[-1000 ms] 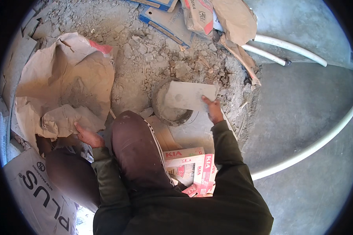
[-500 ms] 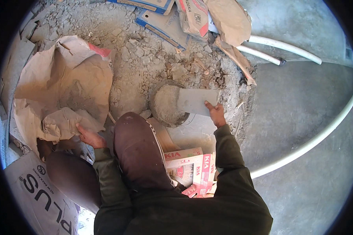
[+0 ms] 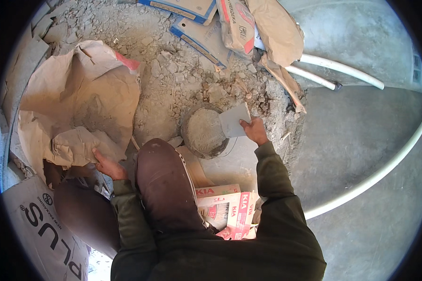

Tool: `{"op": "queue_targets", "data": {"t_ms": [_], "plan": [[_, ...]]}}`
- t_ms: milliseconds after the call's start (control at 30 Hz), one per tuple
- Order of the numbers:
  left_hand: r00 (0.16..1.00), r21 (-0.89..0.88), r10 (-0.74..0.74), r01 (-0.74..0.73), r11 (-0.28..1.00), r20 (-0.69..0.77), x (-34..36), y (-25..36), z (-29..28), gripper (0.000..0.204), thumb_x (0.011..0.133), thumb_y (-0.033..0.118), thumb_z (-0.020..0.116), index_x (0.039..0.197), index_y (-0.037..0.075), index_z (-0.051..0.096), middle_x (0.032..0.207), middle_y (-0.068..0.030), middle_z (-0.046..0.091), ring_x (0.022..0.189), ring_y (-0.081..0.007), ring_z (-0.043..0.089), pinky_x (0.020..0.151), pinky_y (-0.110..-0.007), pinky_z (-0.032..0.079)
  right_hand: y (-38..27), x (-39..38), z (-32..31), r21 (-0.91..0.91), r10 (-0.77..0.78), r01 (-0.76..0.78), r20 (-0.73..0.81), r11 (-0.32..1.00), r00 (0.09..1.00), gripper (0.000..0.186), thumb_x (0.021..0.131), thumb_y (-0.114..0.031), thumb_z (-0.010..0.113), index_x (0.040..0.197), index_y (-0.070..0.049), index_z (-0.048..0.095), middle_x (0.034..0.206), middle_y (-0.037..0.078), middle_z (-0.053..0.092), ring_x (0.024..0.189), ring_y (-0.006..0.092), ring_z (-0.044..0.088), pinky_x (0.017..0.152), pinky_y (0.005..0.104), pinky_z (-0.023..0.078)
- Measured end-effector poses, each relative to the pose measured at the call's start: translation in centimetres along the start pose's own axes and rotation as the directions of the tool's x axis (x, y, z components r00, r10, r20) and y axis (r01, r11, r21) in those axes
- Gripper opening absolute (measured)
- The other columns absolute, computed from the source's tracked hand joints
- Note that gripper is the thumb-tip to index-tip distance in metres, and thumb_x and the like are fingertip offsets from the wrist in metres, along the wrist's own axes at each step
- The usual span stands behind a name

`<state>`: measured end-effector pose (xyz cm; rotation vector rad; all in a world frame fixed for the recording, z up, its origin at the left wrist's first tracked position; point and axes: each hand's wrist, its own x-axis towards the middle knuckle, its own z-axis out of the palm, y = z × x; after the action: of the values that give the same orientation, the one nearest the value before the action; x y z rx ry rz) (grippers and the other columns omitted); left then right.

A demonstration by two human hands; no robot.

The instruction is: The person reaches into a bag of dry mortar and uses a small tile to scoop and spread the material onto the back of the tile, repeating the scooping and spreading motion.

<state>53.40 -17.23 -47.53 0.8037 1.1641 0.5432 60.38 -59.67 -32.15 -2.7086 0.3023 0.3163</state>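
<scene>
A flat grey rectangular piece (image 3: 232,122), perhaps a bit of tile or board, is gripped at its right side by my right hand (image 3: 256,130), thumb on top. Its left end overlaps the right rim of a round bucket (image 3: 186,139). Grey cement-like powder (image 3: 203,125) fills the bucket close to the top. On the left lies a torn-open brown paper sack (image 3: 105,91) with some grey powder in its hollow. My left hand (image 3: 110,166) holds the near edge of this sack, thumb above the paper; the fingers underneath are partly hidden.
Rubble (image 3: 169,70) covers the ground beyond the bucket. Blue-edged cartons (image 3: 199,37) and paper sacks (image 3: 237,25) lie at the back. White pipes (image 3: 342,68) stand right of them, and a long pipe (image 3: 375,175) curves across the right. Red-and-white cartons (image 3: 220,206) are beside my knee.
My right hand has turned and tilted the grey piece, which now slants up to the right and looks shorter. My left hand stays on the sack. The whole view has shifted slightly.
</scene>
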Motion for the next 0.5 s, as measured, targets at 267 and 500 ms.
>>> {"op": "queue_targets", "data": {"t_ms": [267,500], "plan": [[0.999,0.079,0.031,-0.03,0.996,-0.007,-0.9,-2.2,-0.8,0.048,0.085,0.028,0.06,0.117,-0.006,0.05,0.117,-0.0128,0.054,0.101,-0.0229,0.051,0.089,-0.034,0.04,-2.3,1.7,1.1,-0.189,-0.146,0.15,0.037,0.97,0.989,0.027,0.076,-0.02,0.064,0.085,0.005,0.065,0.073,0.025,0.062,0.067,0.0366,0.062,0.062,0.0385,0.048],[0.979,0.242,0.177,-0.198,0.95,0.103,-1.5,-4.0,-2.9,0.051,0.084,0.023,0.061,0.122,-0.006,0.044,0.124,-0.0163,0.048,0.109,-0.0259,0.048,0.094,-0.036,0.037,-4.7,0.0,-2.1,0.258,0.0,0.018,-0.071,0.966,0.997,0.026,0.079,-0.017,0.065,0.091,0.006,0.064,0.075,0.012,0.066,0.067,0.0145,0.06,0.063,0.0292,0.047]]}}
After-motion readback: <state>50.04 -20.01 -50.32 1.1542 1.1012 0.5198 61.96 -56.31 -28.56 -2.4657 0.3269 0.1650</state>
